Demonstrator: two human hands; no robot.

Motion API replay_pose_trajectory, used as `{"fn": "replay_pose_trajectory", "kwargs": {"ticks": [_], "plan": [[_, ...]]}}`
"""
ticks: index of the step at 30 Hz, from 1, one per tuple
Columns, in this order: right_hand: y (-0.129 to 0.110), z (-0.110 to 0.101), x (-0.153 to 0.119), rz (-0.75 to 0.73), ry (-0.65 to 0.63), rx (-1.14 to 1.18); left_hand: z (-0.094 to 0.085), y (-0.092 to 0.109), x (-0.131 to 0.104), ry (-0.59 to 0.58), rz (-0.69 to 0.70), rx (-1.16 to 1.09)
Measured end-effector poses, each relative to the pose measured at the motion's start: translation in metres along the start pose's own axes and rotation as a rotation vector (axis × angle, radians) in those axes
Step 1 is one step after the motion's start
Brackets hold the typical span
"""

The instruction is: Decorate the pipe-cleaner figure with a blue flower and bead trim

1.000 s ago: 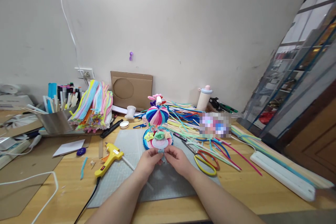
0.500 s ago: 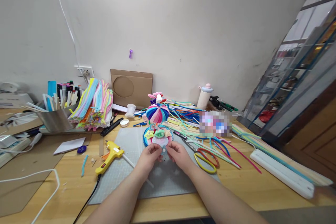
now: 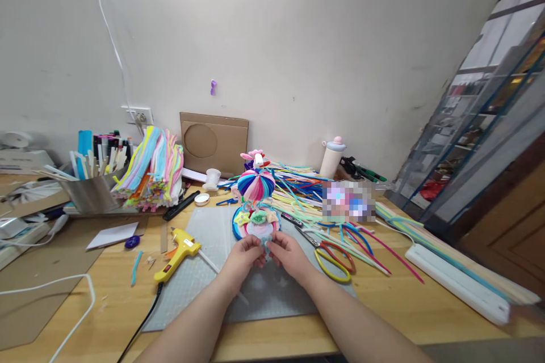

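Note:
Over the grey cutting mat (image 3: 272, 295), my left hand (image 3: 247, 254) and my right hand (image 3: 286, 250) come close together with fingers pinched. Between their fingertips is a small light-blue piece (image 3: 266, 243), mostly covered by the fingers. Just behind them stands a colourful craft figure (image 3: 256, 186) with a striped pink, white and blue ball on top. Its round blue-edged base (image 3: 259, 229) carries yellow and green shapes and lies right beyond my fingertips.
A yellow glue gun (image 3: 177, 255) lies left of my hands, scissors (image 3: 332, 261) to the right. Fuzzy sticks (image 3: 298, 187) spread behind. A metal holder (image 3: 91, 193), cardboard box (image 3: 215, 142), bottle (image 3: 332, 157) and white power strip (image 3: 460, 281) surround the work area.
My hands have drawn slightly closer together, and the fingers now cover more of the small piece. The objects on the table stay in place.

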State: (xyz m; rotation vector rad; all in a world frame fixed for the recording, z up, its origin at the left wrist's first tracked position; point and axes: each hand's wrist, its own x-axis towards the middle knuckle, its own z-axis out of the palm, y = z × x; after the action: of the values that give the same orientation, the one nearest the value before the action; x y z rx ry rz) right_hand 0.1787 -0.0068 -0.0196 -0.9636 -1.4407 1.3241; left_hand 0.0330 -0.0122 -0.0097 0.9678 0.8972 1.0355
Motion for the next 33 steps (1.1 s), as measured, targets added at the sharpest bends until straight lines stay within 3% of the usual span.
{"fn": "replay_pose_trajectory", "kwargs": {"ticks": [8, 13, 33], "plan": [[0.0009, 0.0009, -0.0017, -0.008, -0.033, -0.044, -0.001, -0.002, 0.0039, 0.057, 0.056, 0.06], [0.0043, 0.0022, -0.0001, 0.007, 0.027, -0.034, -0.0028, -0.0009, 0.0051, 0.093, 0.086, 0.113], [0.0068, 0.0015, 0.0, -0.058, 0.034, -0.093, 0.0, 0.0008, 0.0009, 0.142, 0.145, 0.313]]}}
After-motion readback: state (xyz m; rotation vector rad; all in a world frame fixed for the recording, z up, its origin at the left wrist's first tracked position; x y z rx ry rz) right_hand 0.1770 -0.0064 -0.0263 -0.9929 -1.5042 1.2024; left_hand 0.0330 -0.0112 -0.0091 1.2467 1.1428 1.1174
